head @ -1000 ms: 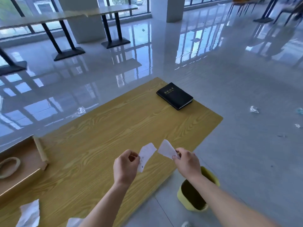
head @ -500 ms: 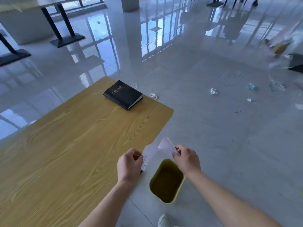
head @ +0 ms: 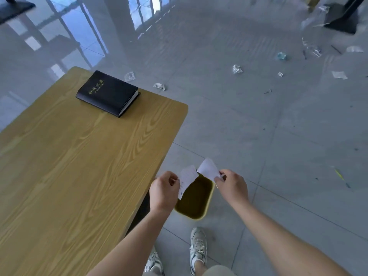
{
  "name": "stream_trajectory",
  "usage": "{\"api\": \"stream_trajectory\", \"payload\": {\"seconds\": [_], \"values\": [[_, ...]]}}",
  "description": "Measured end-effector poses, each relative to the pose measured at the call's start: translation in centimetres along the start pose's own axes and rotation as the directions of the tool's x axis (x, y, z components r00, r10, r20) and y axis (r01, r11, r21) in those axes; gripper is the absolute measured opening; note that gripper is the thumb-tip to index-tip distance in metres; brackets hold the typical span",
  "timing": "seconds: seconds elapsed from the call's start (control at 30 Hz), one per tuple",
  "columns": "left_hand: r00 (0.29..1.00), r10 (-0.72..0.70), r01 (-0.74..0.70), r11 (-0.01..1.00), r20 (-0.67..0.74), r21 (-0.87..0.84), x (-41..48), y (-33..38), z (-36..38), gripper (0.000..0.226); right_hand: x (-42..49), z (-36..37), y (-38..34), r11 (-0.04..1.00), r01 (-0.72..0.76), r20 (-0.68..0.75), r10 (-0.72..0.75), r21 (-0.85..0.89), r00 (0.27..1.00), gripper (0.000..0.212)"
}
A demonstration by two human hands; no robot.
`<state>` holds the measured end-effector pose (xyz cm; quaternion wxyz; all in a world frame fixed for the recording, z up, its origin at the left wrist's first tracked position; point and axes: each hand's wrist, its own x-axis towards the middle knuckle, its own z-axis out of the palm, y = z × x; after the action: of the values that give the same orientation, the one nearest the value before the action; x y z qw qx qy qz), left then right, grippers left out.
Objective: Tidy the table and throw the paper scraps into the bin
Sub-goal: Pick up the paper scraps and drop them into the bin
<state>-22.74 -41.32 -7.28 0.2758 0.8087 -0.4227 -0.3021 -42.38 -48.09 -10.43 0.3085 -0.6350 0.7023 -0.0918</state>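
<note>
My left hand (head: 163, 191) pinches a white paper scrap (head: 187, 179) that hangs down over the yellow bin (head: 207, 213). My right hand (head: 232, 185) pinches a second white paper scrap (head: 208, 168), held just above the bin's far rim. The two scraps nearly touch. The bin stands on the floor beside the right edge of the wooden table (head: 79, 166); its inside is dark, and I cannot tell what lies in it.
A black notebook (head: 108, 93) lies at the table's far corner. Several crumpled scraps litter the grey floor, among them one scrap (head: 159, 86) near the table and another scrap (head: 237, 69) farther out. My shoes (head: 198, 247) stand just behind the bin. A black table base (head: 341, 18) sits far right.
My view has swung right and down. Both hands, each holding its scrap, have moved from above the table to above the bin.
</note>
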Motion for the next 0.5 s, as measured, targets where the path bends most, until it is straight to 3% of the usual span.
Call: {"api": "stream_trajectory", "payload": {"seconds": [0.27,0.5], "values": [[0.986,-0.156,0.15,0.983,0.051,0.103,2.5,-4.9,7.5,0.005,2.6,6.6,5.3,0.994,-0.112,0.087,0.113,-0.014,0.99,0.024],[0.948,-0.308,0.29,0.94,0.079,0.182,4.1,-11.7,13.6,0.008,4.8,14.0,9.2,0.985,-0.173,0.177,0.174,-0.023,0.969,0.017]]}}
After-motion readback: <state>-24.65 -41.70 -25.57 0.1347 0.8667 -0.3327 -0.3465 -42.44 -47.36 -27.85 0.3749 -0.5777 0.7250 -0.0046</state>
